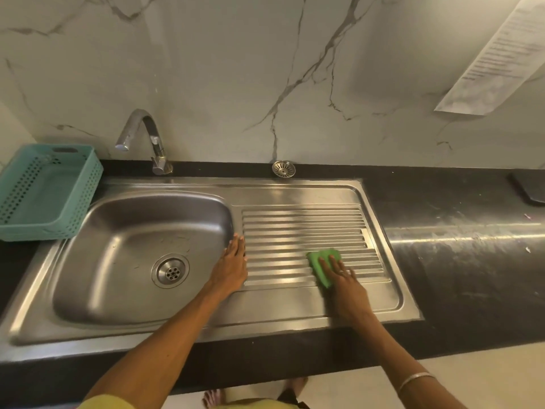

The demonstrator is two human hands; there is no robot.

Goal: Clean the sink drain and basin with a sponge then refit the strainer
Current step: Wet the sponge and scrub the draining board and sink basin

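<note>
A steel sink basin (124,231) fills the left half of the view, with its round drain (170,271) uncovered at the bottom. The metal strainer (283,168) sits apart on the black counter against the wall, behind the ribbed drainboard (303,225). My left hand (231,264) rests flat with straight fingers on the ridge between basin and drainboard. My right hand (343,283) presses a green sponge (321,265) flat onto the drainboard ribs, fingers straight on top of it.
A chrome tap (147,137) stands behind the basin. A teal perforated basket (44,190) sits on the counter at the left. Black counter (457,231) extends to the right, with a dark object (530,187) at its far edge. A printed sheet (501,54) hangs on the marble wall.
</note>
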